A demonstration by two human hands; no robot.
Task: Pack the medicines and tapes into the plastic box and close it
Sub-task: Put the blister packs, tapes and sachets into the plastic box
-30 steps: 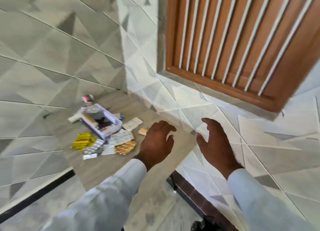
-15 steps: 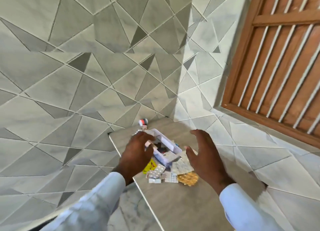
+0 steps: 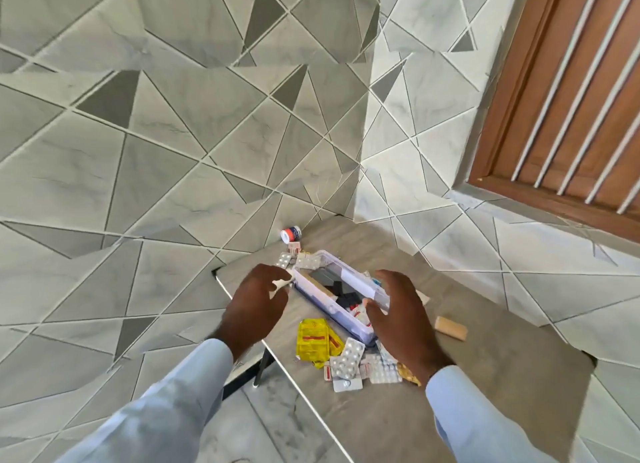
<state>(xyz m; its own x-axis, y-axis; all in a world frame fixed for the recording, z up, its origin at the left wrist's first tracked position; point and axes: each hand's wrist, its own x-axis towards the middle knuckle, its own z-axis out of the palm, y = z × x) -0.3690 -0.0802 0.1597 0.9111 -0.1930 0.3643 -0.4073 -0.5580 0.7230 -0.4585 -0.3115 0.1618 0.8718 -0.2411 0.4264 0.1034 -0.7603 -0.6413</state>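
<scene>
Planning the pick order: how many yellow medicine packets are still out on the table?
2, as far as I can tell: a large yellow packet lies flat just near of the plastic box, and a second yellow packet peeks out along its right edge. More may be hidden underneath.

1. One view only, from the person's head, looking forward and steeply down onto the tabletop in a tiled corner.
2. The wide lens bends the wall tiles and takes in a barred wooden window at the upper right.
3. Both sleeved arms enter from the bottom edge, the left hand and right hand near the middle of the frame.
4. It's close: the box sits within arm's reach.
</scene>
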